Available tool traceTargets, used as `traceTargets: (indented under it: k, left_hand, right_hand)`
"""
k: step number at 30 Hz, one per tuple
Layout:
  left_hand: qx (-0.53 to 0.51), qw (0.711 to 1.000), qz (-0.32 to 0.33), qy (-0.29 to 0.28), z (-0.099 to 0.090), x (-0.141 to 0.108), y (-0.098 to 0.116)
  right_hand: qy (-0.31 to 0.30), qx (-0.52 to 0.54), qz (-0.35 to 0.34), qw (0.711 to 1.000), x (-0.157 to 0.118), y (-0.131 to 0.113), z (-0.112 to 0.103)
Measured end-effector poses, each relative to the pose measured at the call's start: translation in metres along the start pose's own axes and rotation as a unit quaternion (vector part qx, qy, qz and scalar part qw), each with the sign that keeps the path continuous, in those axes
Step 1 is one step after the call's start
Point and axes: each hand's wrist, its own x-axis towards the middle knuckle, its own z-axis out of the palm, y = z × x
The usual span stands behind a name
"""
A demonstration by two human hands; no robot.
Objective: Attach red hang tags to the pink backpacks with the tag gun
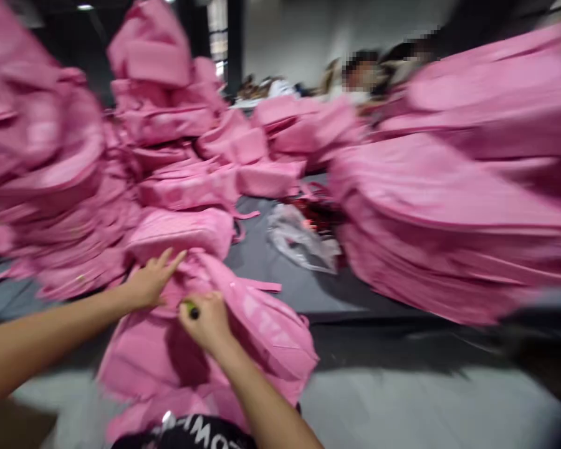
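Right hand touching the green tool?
Touching. The head view shows the right hand closed around the green tool, its fingers wrapped over it and the dark round end poking out.

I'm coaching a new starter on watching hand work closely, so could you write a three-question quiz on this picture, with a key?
1. Which hand grips the small yellow-green and black tool?
2. True or false: the crumpled see-through plastic lies on the flat grey table.
3. What does the bare left hand touch?
A. the grey table
B. the pink fabric backpack
C. the see-through plastic

Key: 1. The right hand. 2. True. 3. B.
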Motion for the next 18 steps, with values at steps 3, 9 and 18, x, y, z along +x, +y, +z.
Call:
traceTargets:
  k: [3,9,18]
  left_hand:
    - [0.024,0.997,-0.053,-0.048,0.022,-0.007,-0.012]
    - [-0.022,1.000,-0.016,-0.012,0.043,0.003,-0.022]
    - [-0.102,0.977,-0.155,-0.108,0.031,-0.008,-0.024]
  right_hand:
    - [-0.040,0.055,-0.015,0.998,0.008,0.012,0.003]
    - [-0.037,0.061,-0.037,0.997,0.004,0.020,0.005]
    - [-0.035,0.081,-0.040,0.995,0.004,0.024,0.001]
